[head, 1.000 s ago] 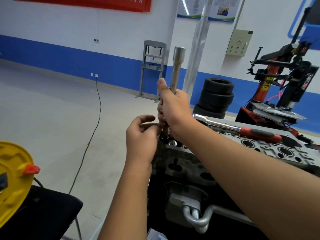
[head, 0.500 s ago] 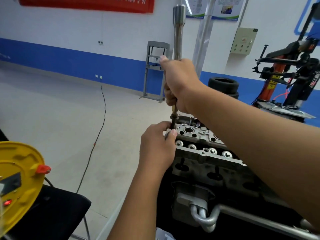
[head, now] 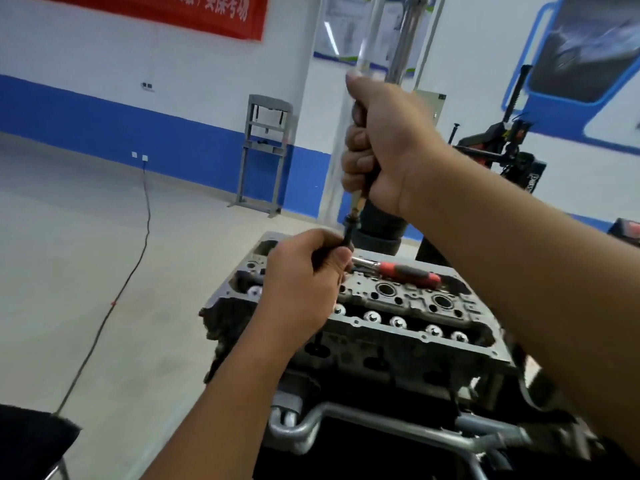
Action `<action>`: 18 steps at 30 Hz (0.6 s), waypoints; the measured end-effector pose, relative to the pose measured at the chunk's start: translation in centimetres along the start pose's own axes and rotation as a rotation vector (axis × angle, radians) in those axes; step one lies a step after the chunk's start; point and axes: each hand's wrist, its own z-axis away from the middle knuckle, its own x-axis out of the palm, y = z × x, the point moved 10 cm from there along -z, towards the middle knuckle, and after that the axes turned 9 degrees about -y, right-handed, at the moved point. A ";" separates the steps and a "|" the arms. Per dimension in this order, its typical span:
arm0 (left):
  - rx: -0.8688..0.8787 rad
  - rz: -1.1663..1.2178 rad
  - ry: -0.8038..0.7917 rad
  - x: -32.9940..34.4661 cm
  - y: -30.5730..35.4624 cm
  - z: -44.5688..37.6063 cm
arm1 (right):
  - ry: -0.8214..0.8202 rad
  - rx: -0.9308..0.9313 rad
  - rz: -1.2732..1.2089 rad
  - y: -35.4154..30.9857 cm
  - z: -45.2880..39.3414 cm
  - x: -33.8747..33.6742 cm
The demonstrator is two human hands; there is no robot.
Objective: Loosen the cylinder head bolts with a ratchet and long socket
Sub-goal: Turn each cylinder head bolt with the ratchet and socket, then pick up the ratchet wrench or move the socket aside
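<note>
My right hand point(head: 388, 143) is fisted around the long socket point(head: 366, 46), held upright high above the engine; its upper part is motion-blurred. A long cylinder head bolt point(head: 356, 206) hangs from the socket's lower end. My left hand point(head: 304, 282) pinches the bolt's dark lower end just above the grey cylinder head point(head: 415, 336). The ratchet point(head: 405, 271), with a red and black handle, lies loose on top of the head behind my left hand.
Stacked tyres point(head: 381, 233) and a steel pillar point(head: 405, 32) stand right behind the engine. A tyre machine point(head: 512, 157) is at the right, a grey press frame point(head: 265, 150) by the wall. A black cable point(head: 138, 244) crosses the floor. Metal pipes point(head: 311, 424) run below the head.
My right hand has lifted the socket higher, drawing the bolt up out of the head. My left hand followed up to the bolt's lower end. The view has swung right.
</note>
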 end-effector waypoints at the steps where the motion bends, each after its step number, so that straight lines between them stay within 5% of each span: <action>1: -0.018 0.048 -0.062 2.5 0.4 0.4 | 0.028 0.014 0.002 -0.1 1.4 -2.2; 8: -0.085 0.102 -0.394 20.3 5.9 5.0 | 0.228 0.082 0.017 -0.5 13.3 -17.3; 18: -0.164 0.202 -0.782 45.4 15.0 16.8 | 0.862 -0.040 -0.097 -4.7 44.0 -42.6</action>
